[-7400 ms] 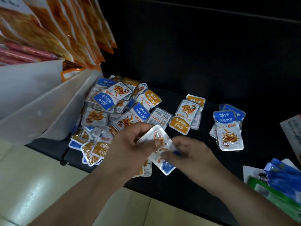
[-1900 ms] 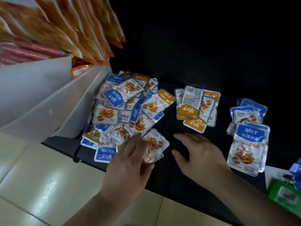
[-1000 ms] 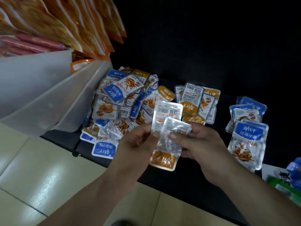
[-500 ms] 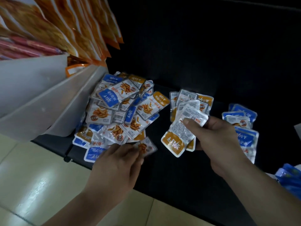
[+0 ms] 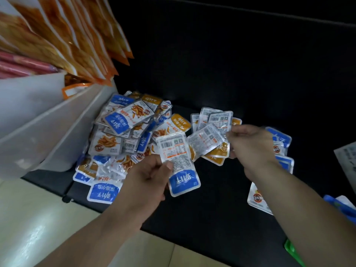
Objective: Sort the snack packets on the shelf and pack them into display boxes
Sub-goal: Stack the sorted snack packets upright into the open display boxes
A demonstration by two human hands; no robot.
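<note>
Snack packets lie mostly in a mixed heap (image 5: 125,135) at the left of the shelf (image 5: 212,205), with an orange pile (image 5: 221,120) mid-shelf and a blue pile (image 5: 278,135) at right; boxing looks not yet begun. Your left hand (image 5: 148,180) has a pinching grip on a blue packet (image 5: 179,166) beside the heap. Your right hand (image 5: 252,145) pinches an orange packet (image 5: 206,141) over the orange pile.

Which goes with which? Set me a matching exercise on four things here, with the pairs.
1. blue-ended foil packet, barcode up
2. orange-ended foil packet, barcode up
3. mixed heap of small packets
4. large orange bags

A. on black shelf beside white plastic box
B. pinched by right hand
C. top left of view
D. gripped by left hand

Pairs: 1-D, 2-B, 3-A, 4-C.
</note>
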